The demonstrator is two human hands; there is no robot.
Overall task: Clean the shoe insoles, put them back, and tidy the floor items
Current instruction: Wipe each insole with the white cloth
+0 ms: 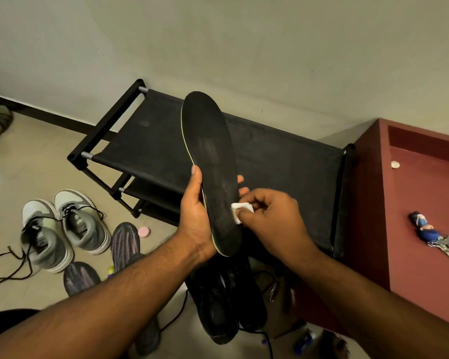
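two grey sneakers (62, 229), two black shoes (226, 301), three insoles (210, 161), one rack (270, 156)

So there's a black shoe rack (145, 141) sitting against the plain wall (218, 42), fabric shelves stretching between black tubes with grey metal ends showing at the left corners. A dark baseboard (49, 116) is running along the bottom of the wall to its left. Just beside the rack on the right, a dark red cabinet (373, 203) is taking up the corner. A bunch of keys with a little blue doll keychain (430, 233) is lying on top of it, and a small white round thing (395, 165) is sitting further back, well apart from the keys.
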